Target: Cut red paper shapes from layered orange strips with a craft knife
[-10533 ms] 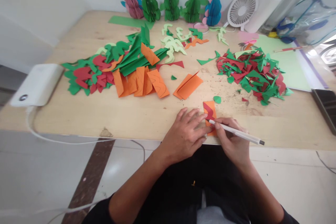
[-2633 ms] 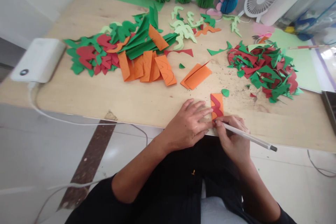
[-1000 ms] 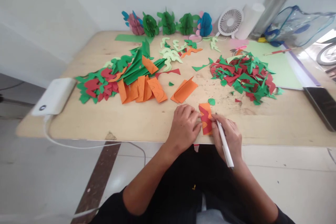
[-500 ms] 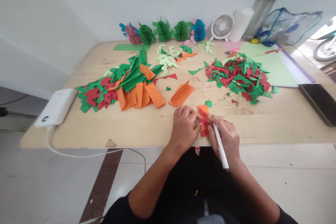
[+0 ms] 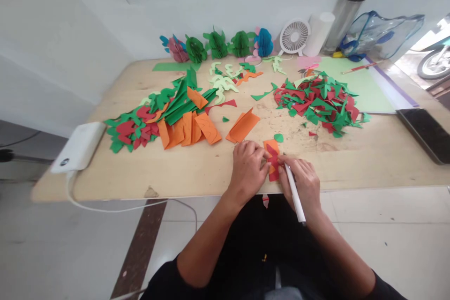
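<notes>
Near the front edge of the table, a red paper cutout [image 5: 273, 169] with notched sides lies over a piece of orange paper [image 5: 270, 143]. From the left, my left hand [image 5: 249, 166] has its fingers curled and its thumb and fingertips pressed on the cutout's edge. A white pen [image 5: 296, 194] rests in my right hand [image 5: 303, 179], slanting down toward me. The thumb and index finger of that hand touch the right side of the red cutout. Just beyond the papers is a small green scrap [image 5: 278, 138].
Folded orange papers [image 5: 207, 127] and cut shapes [image 5: 130, 129] lie left, a scrap pile [image 5: 323, 103] right. A phone [image 5: 425, 133] is at the right edge, a white power bank [image 5: 79, 147] with cable at the left. A small fan [image 5: 294, 37] and honeycomb paper figures [image 5: 217, 44] stand behind.
The camera view has shifted slightly. Both hands stay at the red and orange papers, and the pen keeps nearly the same slant.
</notes>
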Action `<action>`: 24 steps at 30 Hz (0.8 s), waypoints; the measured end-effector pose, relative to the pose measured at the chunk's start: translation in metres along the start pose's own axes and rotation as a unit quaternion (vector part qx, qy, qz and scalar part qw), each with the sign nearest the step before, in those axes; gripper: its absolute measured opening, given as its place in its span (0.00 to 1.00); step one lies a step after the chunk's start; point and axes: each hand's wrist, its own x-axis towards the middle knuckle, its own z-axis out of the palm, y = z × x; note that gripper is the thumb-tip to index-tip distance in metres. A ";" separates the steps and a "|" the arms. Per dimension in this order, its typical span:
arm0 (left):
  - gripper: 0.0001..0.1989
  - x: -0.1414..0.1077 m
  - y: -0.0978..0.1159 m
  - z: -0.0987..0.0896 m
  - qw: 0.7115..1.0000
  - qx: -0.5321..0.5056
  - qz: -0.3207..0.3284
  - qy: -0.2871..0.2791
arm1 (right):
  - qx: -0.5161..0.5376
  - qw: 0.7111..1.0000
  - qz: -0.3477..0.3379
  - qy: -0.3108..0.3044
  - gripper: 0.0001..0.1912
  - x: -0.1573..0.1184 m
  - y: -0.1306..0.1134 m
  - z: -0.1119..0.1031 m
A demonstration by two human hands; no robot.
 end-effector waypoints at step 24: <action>0.07 0.028 0.002 -0.002 0.992 0.110 0.040 -0.036 | -0.008 1.000 0.001 0.001 0.08 0.002 -0.003 -0.001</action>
